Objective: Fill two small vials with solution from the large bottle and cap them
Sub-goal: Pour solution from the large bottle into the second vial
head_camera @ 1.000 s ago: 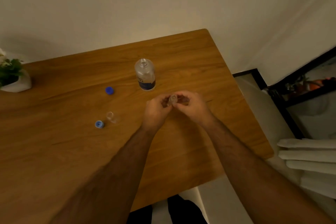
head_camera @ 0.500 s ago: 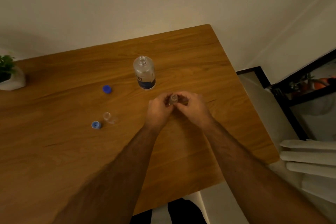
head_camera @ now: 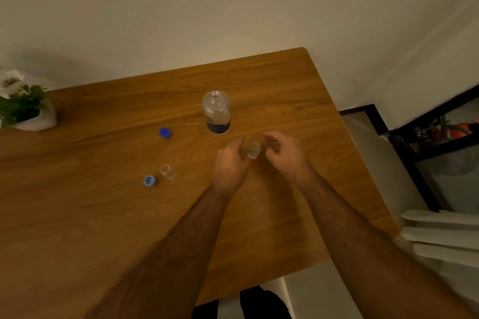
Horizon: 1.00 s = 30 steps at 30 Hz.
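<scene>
- The wooden table (head_camera: 108,215) has a smooth, warm-brown top with long streaks of grain and a rounded far right corner
- A small clear vial (head_camera: 253,150), cylindrical with a narrow neck, stands upright on the wood between the two hands, uncapped as far as can be told
- The left hand (head_camera: 231,163) is loosely curled just left of the vial, fingertips beside the glass; whether they touch it cannot be told
- The right hand (head_camera: 286,156) is half open just right of the vial, fingers bent and apart from it, gripping nothing
- The large bottle (head_camera: 216,112), clear and round-shouldered with a dark blue label band at its base, stands open-mouthed just beyond the hands
- A second clear vial (head_camera: 169,171) sits to the left, nearly see-through against the wood, its posture unclear
- A light blue cap (head_camera: 149,180) lies just beside that vial, hollow side up
- A darker blue ribbed cap (head_camera: 165,133) lies farther away, left of the bottle
- A white pot with green leaves (head_camera: 31,114) is at the far left edge
</scene>
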Each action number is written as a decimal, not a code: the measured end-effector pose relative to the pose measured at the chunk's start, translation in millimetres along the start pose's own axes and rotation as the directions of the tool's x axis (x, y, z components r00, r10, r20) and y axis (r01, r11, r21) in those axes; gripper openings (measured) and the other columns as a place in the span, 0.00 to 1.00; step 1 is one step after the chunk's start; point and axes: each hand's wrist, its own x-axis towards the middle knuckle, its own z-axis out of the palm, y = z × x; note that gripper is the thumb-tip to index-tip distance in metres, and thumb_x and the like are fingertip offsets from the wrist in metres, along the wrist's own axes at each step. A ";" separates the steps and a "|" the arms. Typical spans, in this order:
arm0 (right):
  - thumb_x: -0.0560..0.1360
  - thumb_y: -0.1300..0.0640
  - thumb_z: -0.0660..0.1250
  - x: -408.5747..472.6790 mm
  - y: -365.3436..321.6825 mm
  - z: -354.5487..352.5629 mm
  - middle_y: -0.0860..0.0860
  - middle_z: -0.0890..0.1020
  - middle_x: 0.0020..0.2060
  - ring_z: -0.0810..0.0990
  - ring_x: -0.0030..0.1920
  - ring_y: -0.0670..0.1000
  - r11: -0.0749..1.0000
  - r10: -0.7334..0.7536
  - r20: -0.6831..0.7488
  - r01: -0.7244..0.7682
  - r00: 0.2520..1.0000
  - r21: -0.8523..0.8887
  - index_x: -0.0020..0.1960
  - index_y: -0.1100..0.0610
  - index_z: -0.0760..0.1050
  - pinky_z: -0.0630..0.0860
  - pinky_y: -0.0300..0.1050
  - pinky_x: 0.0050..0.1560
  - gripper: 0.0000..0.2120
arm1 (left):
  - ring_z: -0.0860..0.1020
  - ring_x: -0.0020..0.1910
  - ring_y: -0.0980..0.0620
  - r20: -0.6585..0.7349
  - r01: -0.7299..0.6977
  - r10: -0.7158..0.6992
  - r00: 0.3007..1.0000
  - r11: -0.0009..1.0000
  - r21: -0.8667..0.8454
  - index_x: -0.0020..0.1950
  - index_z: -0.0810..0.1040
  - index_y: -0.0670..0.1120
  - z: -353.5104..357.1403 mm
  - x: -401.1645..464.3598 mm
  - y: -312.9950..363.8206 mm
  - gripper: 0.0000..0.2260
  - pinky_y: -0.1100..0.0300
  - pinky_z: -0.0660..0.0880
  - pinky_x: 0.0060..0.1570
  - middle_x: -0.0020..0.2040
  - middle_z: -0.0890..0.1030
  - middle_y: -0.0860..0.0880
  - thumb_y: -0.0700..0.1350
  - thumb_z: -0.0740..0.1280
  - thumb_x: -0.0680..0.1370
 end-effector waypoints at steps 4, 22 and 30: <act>0.75 0.60 0.67 6.5 -18.7 -11.1 0.50 0.80 0.57 0.77 0.56 0.46 0.999 -0.015 -0.102 0.009 0.995 -0.054 0.63 0.54 0.77 0.76 0.42 0.54 0.16 | 0.78 0.60 0.54 -0.052 0.016 -0.016 0.999 1.000 0.004 0.70 0.72 0.44 -16.5 -3.3 2.2 0.22 0.69 0.71 0.52 0.64 0.79 0.47 0.39 0.68 0.76; 0.60 0.59 0.82 85.5 -88.5 29.3 0.49 0.75 0.65 0.74 0.64 0.51 0.997 0.013 0.282 -0.034 0.959 0.071 0.73 0.51 0.63 0.73 0.47 0.60 0.46 | 0.76 0.64 0.49 -0.091 0.169 -0.195 0.977 0.957 -0.234 0.72 0.69 0.47 -86.3 53.5 -10.2 0.24 0.50 0.77 0.59 0.68 0.76 0.47 0.33 0.65 0.77; 0.60 0.49 0.82 90.7 -81.4 39.3 0.44 0.80 0.55 0.79 0.54 0.46 0.985 -0.057 0.172 0.027 0.983 0.169 0.65 0.49 0.72 0.78 0.44 0.51 0.36 | 0.75 0.63 0.52 -0.086 0.143 -0.171 0.982 0.955 -0.261 0.71 0.72 0.47 -94.9 52.0 -10.7 0.21 0.51 0.77 0.59 0.67 0.77 0.48 0.34 0.64 0.78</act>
